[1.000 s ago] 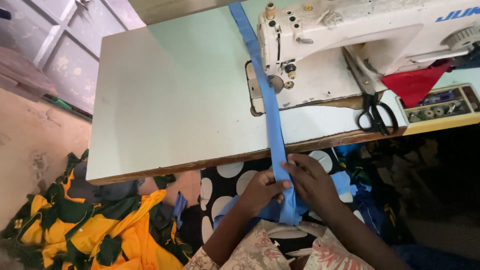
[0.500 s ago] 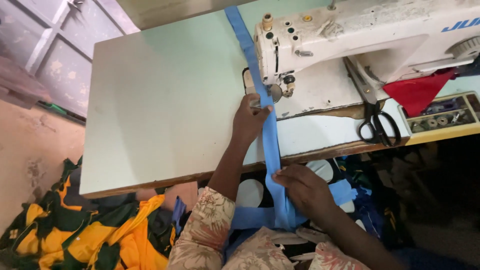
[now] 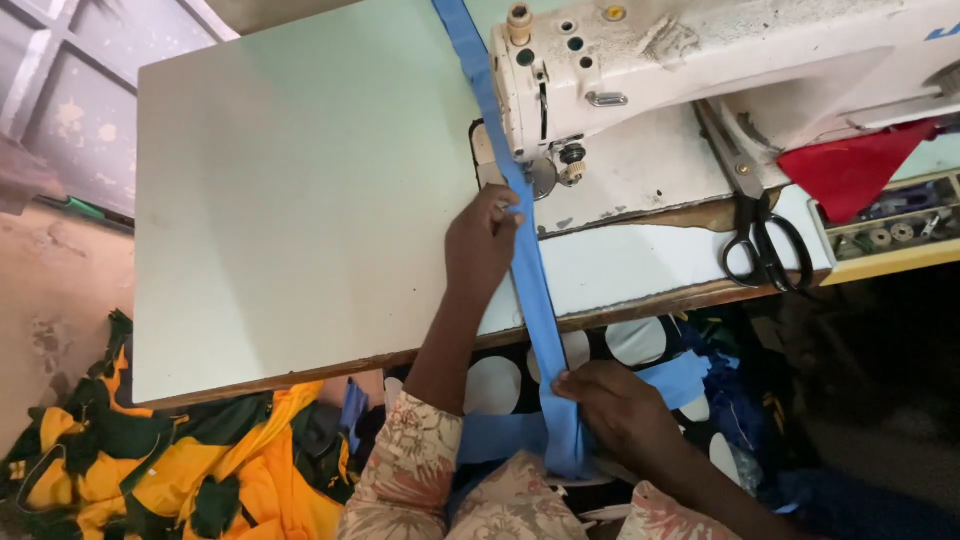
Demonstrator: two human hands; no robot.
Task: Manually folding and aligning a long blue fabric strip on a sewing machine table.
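A long blue fabric strip [image 3: 530, 285] runs from my lap up across the pale green table [image 3: 300, 200] and under the needle of a white sewing machine [image 3: 700, 60]. My left hand [image 3: 482, 245] rests on the table just before the presser foot, its fingertips pinching the strip's left edge. My right hand [image 3: 620, 410] is below the table's front edge and grips the strip's lower part against my lap. The strip lies taut between the two hands.
Black scissors [image 3: 765, 245] lie on the machine bed to the right. A red cloth [image 3: 850, 165] and a tray of bobbins [image 3: 890, 230] sit at the far right. Yellow and green fabric [image 3: 200, 470] is heaped on the floor at lower left.
My left hand left my lap and reached up along the strip to the presser foot. My right hand stayed gripping the strip's lower part.
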